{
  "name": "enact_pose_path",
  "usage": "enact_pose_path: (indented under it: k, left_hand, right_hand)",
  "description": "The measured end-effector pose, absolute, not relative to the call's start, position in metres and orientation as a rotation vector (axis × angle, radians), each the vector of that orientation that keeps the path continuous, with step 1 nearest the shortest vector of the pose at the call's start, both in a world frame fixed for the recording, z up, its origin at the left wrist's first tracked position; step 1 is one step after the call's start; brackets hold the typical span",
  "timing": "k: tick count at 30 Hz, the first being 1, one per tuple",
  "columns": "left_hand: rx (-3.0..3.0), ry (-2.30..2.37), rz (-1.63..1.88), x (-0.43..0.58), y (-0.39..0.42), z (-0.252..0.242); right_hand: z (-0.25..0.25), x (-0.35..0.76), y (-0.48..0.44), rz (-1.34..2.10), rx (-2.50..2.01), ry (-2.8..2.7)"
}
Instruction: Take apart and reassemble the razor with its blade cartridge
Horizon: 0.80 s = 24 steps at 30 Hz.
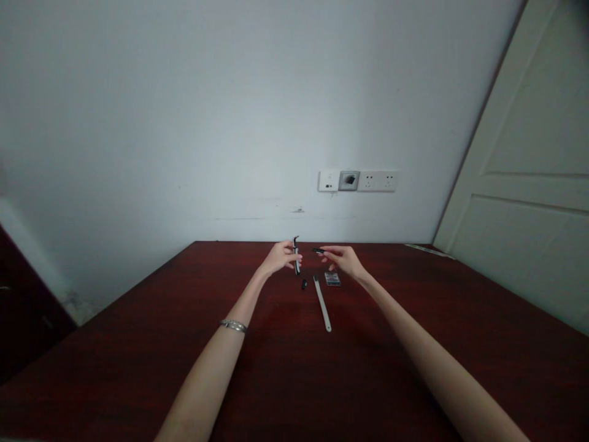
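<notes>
My left hand (280, 258) is closed around a slim white-and-black handle (297, 261) held upright, with a bent dark piece at its top. To its right, my right hand (344, 259) pinches a small dark elongated piece (318, 250) that points toward the left hand. A gap separates the two held things. Below them on the table lie a small black piece (304, 284) and a long, thin, pale strip (323, 305) with a dark far end and a hole at the near end. Under the right hand rests a small flat clear case or packet (332, 279); its contents are too small to tell.
The dark red wooden table (138, 344) reaches back to a white wall (184, 123). Sockets (377, 181) are set in the wall above it. A pale panelled door (534, 184) stands on the right, with a thin strip (427, 250) lying near the table's back right corner.
</notes>
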<state>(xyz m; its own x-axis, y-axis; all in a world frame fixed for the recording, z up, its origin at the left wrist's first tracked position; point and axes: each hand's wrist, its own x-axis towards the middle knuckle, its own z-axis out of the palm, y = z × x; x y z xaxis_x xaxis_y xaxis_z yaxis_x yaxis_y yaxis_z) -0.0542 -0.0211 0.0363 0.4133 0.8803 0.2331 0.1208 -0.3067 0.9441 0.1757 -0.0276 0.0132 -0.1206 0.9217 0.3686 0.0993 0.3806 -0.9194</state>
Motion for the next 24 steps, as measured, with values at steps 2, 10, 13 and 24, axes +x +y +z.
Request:
enact_pose_path:
  k: [2, 10, 13, 24]
  left_hand:
    - [1.709, 0.870, 1.021, -0.052, -0.019, 0.033]
    - [1.856, 0.867, 1.143, -0.041, -0.022, 0.022]
    - [1.904, 0.897, 1.176, -0.036, -0.027, 0.019]
    - [1.930, 0.880, 1.225, -0.028, -0.037, 0.002]
  right_hand:
    - [0.018, 0.173, -0.022, 0.908, -0.940, -1.531]
    - [0.026, 0.162, -0.010, 0.850, -0.939, -1.560]
    - [0.023, 0.161, -0.009, 0.843, -0.940, -1.561]
    - [0.024, 0.161, -0.014, 0.827, -0.936, -1.612]
